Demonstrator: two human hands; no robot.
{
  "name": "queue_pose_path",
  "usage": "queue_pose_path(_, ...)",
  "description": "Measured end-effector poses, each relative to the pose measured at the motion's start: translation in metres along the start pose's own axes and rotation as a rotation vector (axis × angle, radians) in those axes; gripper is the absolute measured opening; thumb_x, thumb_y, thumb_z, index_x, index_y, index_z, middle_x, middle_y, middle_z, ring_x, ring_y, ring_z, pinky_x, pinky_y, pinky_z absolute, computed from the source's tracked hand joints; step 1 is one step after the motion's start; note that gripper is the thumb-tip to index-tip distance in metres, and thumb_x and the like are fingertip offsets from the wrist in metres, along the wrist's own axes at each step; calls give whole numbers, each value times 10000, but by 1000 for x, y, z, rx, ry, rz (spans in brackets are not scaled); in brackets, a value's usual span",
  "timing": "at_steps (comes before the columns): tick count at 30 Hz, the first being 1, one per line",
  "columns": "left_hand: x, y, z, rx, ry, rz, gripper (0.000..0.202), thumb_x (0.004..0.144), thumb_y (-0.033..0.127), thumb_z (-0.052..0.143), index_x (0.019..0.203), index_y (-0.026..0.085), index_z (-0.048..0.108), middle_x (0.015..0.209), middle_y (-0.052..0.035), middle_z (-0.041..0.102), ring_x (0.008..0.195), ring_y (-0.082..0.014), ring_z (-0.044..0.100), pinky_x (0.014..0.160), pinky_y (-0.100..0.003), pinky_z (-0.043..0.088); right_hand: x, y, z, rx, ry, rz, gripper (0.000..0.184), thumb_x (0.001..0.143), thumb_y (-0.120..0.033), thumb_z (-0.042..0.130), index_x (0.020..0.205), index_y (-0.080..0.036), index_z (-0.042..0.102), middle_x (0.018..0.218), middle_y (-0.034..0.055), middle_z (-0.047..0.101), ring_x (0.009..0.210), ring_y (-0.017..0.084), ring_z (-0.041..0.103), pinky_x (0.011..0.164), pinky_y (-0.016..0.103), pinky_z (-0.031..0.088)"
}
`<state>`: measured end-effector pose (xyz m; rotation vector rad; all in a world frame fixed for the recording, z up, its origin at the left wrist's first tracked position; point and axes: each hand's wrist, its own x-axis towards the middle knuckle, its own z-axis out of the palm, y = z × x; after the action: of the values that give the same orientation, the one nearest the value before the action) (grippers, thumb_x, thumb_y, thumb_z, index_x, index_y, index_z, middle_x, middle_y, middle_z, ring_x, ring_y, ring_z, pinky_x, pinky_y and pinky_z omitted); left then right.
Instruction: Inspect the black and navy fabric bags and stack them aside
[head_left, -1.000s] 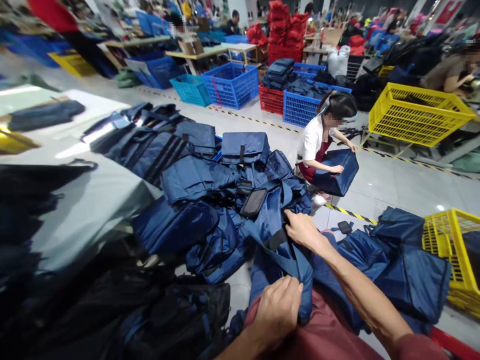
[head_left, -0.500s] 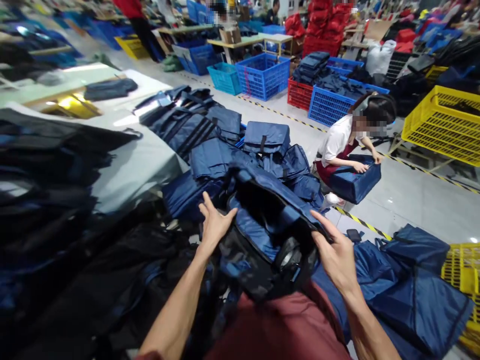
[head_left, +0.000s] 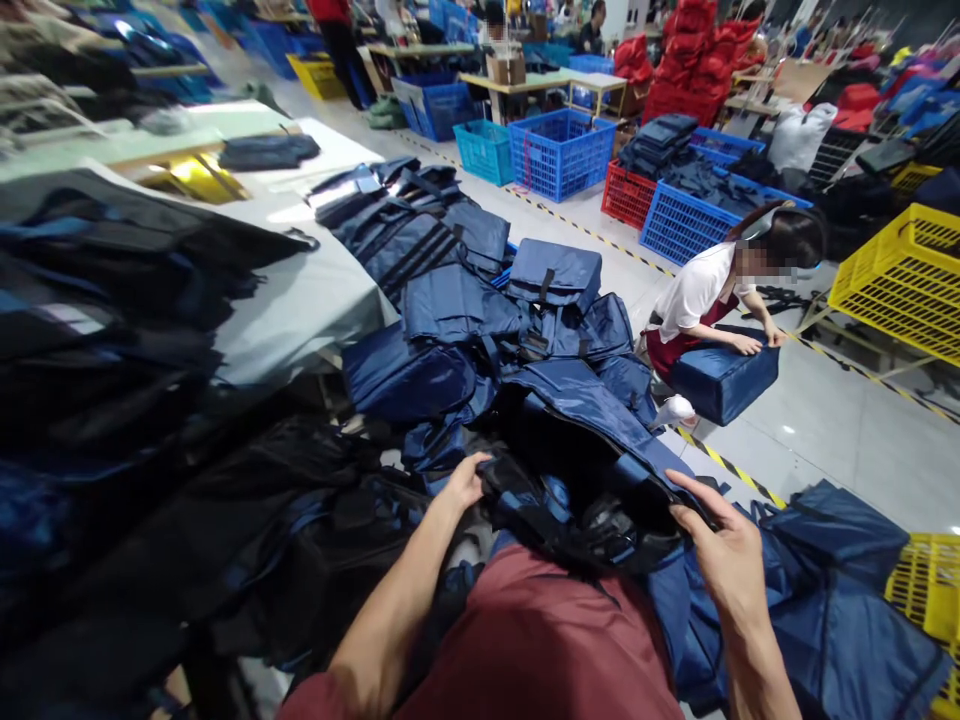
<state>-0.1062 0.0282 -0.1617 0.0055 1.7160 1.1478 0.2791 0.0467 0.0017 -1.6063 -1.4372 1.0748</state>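
A navy and black bag (head_left: 589, 395) is held in front of my body with its mouth open. Dark lining and black pieces lie inside it, too shadowed to make out. My left hand (head_left: 466, 482) pinches the near left edge of the bag. On the other side, my right hand (head_left: 724, 540) grips the rim between thumb and fingers. Just beyond the bag lies a heap of navy bags (head_left: 457, 305). More navy bags (head_left: 840, 580) lie to my right, beside my right forearm.
A co-worker (head_left: 697, 290) crouches at the right, both hands on a boxy navy bag (head_left: 731, 375). A pale table (head_left: 300, 310) stands left, near piled black bags (head_left: 315, 540). Blue (head_left: 562, 155) and yellow crates (head_left: 907, 280) stand farther off; striped tape (head_left: 731, 465) marks the floor.
My left hand has gone from spread fingers beside the bag to a pinch on its edge. The bag has shifted right and down in view, its mouth tilted differently. My right hand keeps its grip.
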Motion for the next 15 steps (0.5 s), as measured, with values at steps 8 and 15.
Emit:
queue_pose_path(8, -88, 84, 37, -42, -140, 415, 239, 589, 233, 775, 803, 177, 687, 703, 23, 660, 640, -162, 589, 589, -252, 478, -7, 58, -56, 15, 373, 97, 714, 799, -548, 795, 1402, -167, 761, 1360, 158, 791, 1282, 362, 735, 1175, 526, 550)
queue_pose_path(15, -200, 131, 79, 368, -367, 851, 194, 644, 326, 704, 759, 197, 794, 767, 4, 709, 775, -223, 620, 719, -312, 512, -48, 3, 24, -221, 203, -325, 344, 1016, -374, 651, 1325, -253, 745, 1387, 123, 750, 1287, 296, 707, 1182, 471, 551)
